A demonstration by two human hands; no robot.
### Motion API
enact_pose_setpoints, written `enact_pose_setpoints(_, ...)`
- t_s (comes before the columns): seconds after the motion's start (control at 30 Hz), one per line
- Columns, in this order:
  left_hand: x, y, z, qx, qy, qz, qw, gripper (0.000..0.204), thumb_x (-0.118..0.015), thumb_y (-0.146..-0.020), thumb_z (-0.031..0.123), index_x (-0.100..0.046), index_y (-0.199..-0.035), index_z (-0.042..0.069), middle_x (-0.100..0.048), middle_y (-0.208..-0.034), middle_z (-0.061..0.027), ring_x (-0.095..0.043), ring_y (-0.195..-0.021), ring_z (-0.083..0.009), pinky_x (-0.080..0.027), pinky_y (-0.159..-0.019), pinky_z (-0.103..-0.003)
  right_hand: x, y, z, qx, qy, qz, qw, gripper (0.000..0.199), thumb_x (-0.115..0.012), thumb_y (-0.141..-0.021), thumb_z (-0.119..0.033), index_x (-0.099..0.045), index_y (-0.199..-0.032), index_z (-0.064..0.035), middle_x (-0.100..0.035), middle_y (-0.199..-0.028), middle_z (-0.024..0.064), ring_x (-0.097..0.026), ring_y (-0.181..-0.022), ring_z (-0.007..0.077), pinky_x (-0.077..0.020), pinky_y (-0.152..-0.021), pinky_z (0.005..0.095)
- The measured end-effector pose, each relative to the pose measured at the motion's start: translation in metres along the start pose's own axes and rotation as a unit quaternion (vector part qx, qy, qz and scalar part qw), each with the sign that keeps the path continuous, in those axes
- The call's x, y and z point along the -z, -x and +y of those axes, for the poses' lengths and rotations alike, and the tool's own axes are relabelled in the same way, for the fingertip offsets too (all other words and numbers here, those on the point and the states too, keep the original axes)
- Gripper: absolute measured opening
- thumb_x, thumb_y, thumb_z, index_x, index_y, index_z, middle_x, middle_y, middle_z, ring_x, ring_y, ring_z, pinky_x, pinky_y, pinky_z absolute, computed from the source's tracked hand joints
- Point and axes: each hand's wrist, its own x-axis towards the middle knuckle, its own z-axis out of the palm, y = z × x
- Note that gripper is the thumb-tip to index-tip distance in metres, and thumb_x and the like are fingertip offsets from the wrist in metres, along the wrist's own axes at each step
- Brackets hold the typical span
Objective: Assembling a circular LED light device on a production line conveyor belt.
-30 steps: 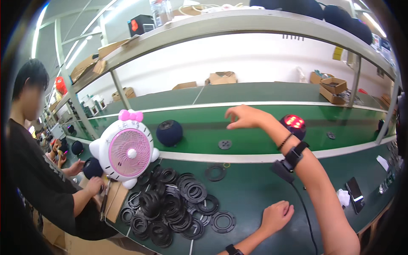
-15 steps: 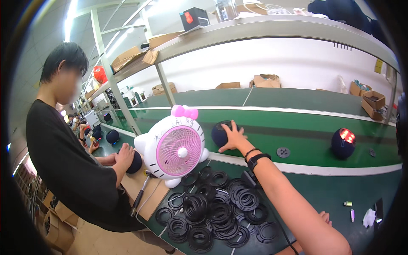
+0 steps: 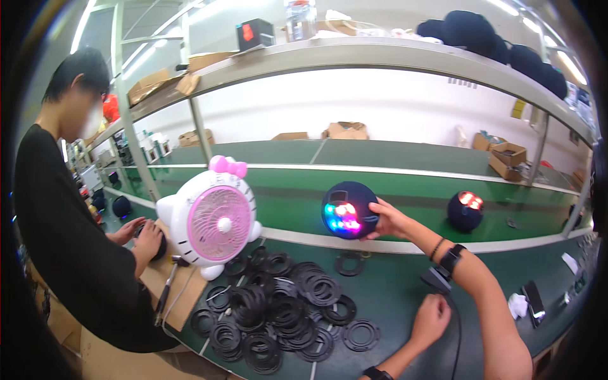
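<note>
A round dark-blue speaker point(image 3: 337, 193) with blue, pink and red lights glowing on its front is held up over the green belt. The fingers of my right hand point(image 3: 387, 220) grip it from its right side. My left hand point(image 3: 433, 318) is low over the dark green table with its fingers curled closed; what is in them, if anything, is hidden. Just above it sits a small black wedge-shaped device point(image 3: 437, 280), with a black cable running down past the hand. A heap of black rings point(image 3: 285, 310) lies to the left, and one ring point(image 3: 349, 264) lies below the speaker.
A white and pink fan point(image 3: 221, 221) stands at left. Beyond it, a co-worker point(image 3: 76, 240) handles a dark ball near a hammer point(image 3: 168, 291). Another lit round speaker point(image 3: 465, 211) sits on the belt point(image 3: 405, 190) at right. Above runs a metal shelf point(image 3: 354, 54).
My right hand has grasped the speaker, lifted it and turned its lit face into view. My left hand has come out from under my right arm. The view has swung right.
</note>
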Motion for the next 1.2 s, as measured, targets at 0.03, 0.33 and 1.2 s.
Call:
enact_pose_setpoints(0.03,-0.002,-0.003,-0.003,-0.016,-0.017,0.042,0.999,0.007,-0.056,-0.08,0.001,-0.055,-0.087,0.0,-0.054,-0.083,-0.0135,-0.061,-0.062,-0.0199,-0.048,-0.058,-0.033,0.02,0.031,-0.007,-0.06,-0.027,-0.029,0.997,0.076,-0.065,-0.082,-0.052,-0.041,-0.136,-0.0042,-0.059,-0.119,0.0201,-0.066,-0.094,0.0397,-0.0617,-0.068,0.0411)
enact_pose_setpoints(0.33,0.022,-0.015,-0.005,0.143,0.421,0.127,0.887,0.059,-0.028,-0.097,0.051,-0.035,-0.142,0.015,-0.043,-0.141,-0.0081,-0.046,-0.126,-0.0249,-0.04,-0.103,-0.041,0.066,0.26,0.024,-0.139,-0.344,-0.037,0.928,0.091,-0.037,-0.084,-0.076,-0.045,-0.135,-0.0018,-0.061,-0.117,0.0259,-0.064,-0.094,0.048,-0.0594,-0.074,0.0415)
enact_pose_setpoints(1.2,0.054,-0.03,0.031,0.107,0.196,-0.131,0.966,0.088,-0.077,-0.07,0.023,-0.029,-0.142,0.005,-0.049,-0.127,-0.0157,-0.051,-0.118,-0.025,-0.041,-0.102,-0.037,0.114,0.345,0.013,-0.013,0.616,0.314,0.722,0.047,-0.076,-0.07,-0.046,-0.061,-0.088,-0.0055,-0.064,-0.076,0.0099,-0.065,-0.074,0.029,-0.0503,-0.066,0.0401)
